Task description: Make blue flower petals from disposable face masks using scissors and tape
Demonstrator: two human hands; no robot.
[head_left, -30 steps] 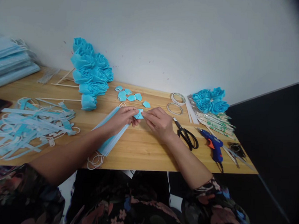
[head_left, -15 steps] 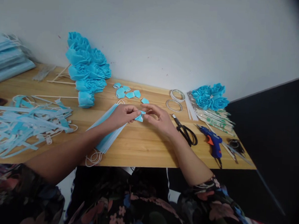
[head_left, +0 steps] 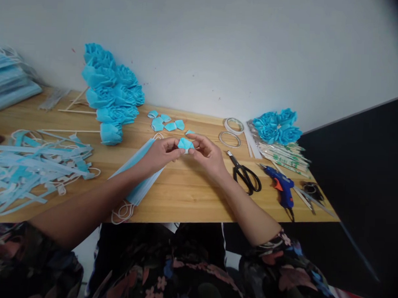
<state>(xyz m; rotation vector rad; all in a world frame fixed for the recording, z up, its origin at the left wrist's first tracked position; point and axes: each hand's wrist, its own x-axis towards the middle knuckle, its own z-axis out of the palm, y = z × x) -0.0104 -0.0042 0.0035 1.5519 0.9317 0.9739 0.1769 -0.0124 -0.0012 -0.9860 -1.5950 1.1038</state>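
Observation:
Between my two hands is a small blue folded piece of mask fabric (head_left: pixel 185 144), held up over the table. My left hand (head_left: pixel 162 152) pinches its left edge between thumb and fingers. The right edge is gripped by my right hand (head_left: pixel 206 154), thumb in front and fingers behind. Under my left wrist lies a flat blue face mask (head_left: pixel 143 188) with white ear loops. Several similar folded blue pieces (head_left: pixel 158 123) lie just beyond my hands, one partly hidden by my right fingers.
Blue fabric flowers (head_left: pixel 114 92) on sticks stand at the back left, above a heap of cut strips (head_left: pixel 43 166). Rightward lie tape rolls (head_left: pixel 234 125), scissors (head_left: pixel 245 175), a blue glue gun (head_left: pixel 283 185) and more flowers (head_left: pixel 279 126) on wrapped sticks. Stacked masks (head_left: pixel 10 81) sit far left.
My right fingers have closed onto the folded piece, which my left hand alone clearly held before. The piece is raised slightly and spread wider, facing me. The view has shifted a little.

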